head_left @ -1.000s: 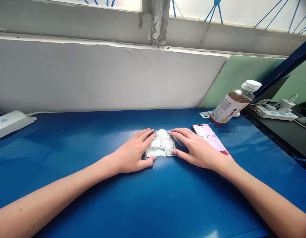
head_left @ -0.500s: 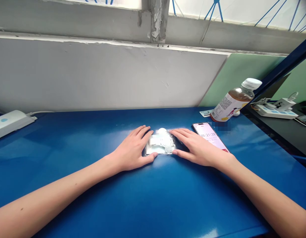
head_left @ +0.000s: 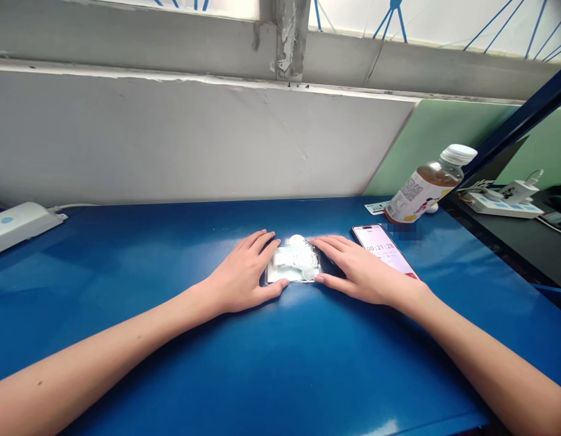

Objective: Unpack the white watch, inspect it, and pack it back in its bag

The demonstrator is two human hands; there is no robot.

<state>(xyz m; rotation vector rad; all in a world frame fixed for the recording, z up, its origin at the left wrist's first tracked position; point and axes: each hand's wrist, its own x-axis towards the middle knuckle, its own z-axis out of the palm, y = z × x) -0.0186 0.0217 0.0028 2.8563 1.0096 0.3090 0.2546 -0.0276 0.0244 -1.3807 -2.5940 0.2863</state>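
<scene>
A small clear plastic pouch (head_left: pixel 293 264) lies flat on the blue tabletop (head_left: pixel 271 357). White items show through it, among them what looks like a coiled cable; glare blurs the details. A white round piece (head_left: pixel 297 240) sits at its far edge. My left hand (head_left: pixel 248 269) rests at the pouch's left side, fingers stretched out and the thumb by its near edge. On the other side is my right hand (head_left: pixel 353 266), fingers extended and apart from the thumb, tips at the pouch's right edge. Neither hand is closed around it.
A phone (head_left: pixel 384 245) with a running timer lies partly behind my right hand. Farther back stands a capped drink bottle (head_left: pixel 423 188) beside a small card (head_left: pixel 374 208). Power strips are at the left (head_left: pixel 23 224) and far right (head_left: pixel 505 204). A wall (head_left: pixel 193 139) bounds the back.
Both hands and the pouch stay in place. The view has shifted only very slightly.
</scene>
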